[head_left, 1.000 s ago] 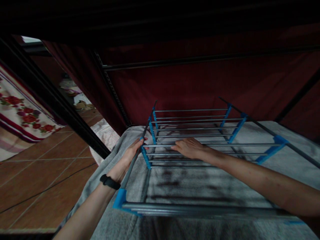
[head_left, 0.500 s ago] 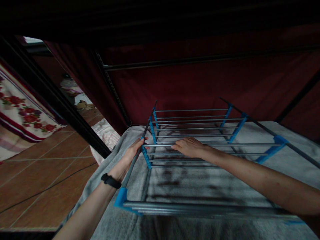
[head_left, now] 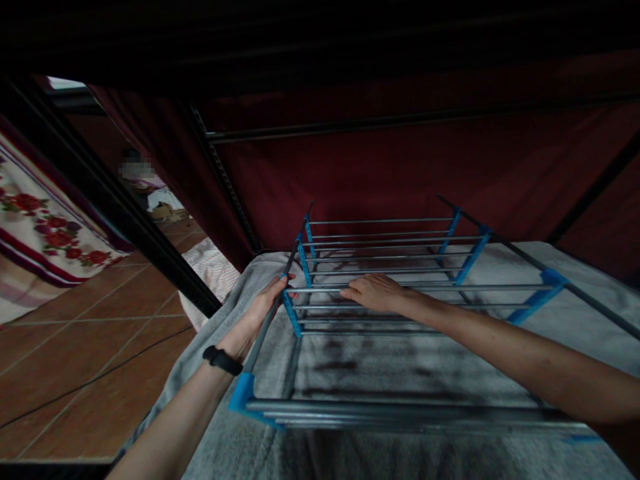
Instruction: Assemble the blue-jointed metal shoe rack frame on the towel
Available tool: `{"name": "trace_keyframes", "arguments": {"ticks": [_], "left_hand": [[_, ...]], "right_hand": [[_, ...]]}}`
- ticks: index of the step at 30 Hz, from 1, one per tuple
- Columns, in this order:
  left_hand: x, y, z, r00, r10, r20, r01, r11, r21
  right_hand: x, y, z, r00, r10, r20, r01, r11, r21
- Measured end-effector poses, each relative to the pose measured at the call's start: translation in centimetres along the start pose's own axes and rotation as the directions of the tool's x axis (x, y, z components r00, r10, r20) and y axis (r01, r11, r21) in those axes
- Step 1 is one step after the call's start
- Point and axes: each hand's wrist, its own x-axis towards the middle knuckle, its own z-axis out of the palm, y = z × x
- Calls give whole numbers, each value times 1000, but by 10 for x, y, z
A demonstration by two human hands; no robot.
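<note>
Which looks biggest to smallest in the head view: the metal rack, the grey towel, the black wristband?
1. grey towel, spread under everything.
2. metal rack with blue connectors, lying on it.
3. black wristband on the left wrist, by far the smallest.

My hands sit on the metal rack (head_left: 390, 280) in the middle of the frame. Its thin bars have small gaps, too tight for a hand. The red cloth wall (head_left: 380, 167) closes off the top. A black pole (head_left: 115, 207) blocks the left. The tiled floor (head_left: 75, 333) at lower left is open.
</note>
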Motion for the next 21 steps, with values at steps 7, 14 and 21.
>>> {"name": "trace_keyframes", "arguments": {"ticks": [7, 14, 21], "left_hand": [[1, -1, -2, 1000, -12, -2, 12, 1000, 21], [4, -5, -6, 1000, 9, 11, -10, 999, 47], [4, -5, -7, 1000, 10, 22, -11, 998, 56]], "right_hand": [[-14, -1, 5, 985, -49, -165, 36, 996, -75], [-15, 1, 15, 980, -74, -184, 54, 993, -109], [-11, 5, 18, 977, -99, -187, 83, 992, -94]]}}
